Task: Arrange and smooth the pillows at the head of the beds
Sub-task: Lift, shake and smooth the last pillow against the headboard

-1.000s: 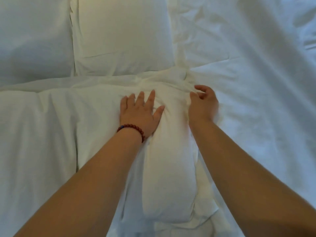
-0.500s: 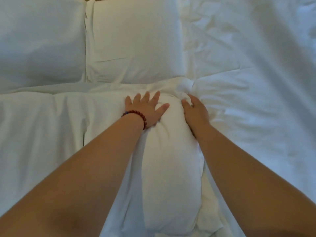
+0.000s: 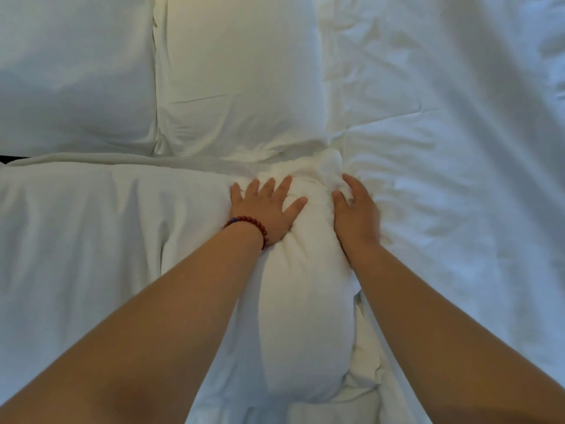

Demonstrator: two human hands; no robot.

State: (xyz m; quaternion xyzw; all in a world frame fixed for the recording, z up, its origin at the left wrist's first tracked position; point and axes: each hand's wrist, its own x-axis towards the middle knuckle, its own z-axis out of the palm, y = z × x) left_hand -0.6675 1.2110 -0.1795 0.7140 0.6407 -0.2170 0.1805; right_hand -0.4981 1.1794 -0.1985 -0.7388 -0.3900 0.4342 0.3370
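At centre, a stuffed pillowcase (image 3: 305, 301)
At 11 o'clock left hand (image 3: 263, 209) lies flat; at 1 o'clock right hand (image 3: 356, 215) presses, straight-fingered

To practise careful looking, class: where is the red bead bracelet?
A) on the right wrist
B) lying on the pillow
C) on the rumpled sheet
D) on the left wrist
D: the red bead bracelet circles the wrist of the left hand, which presses flat on the pillow.
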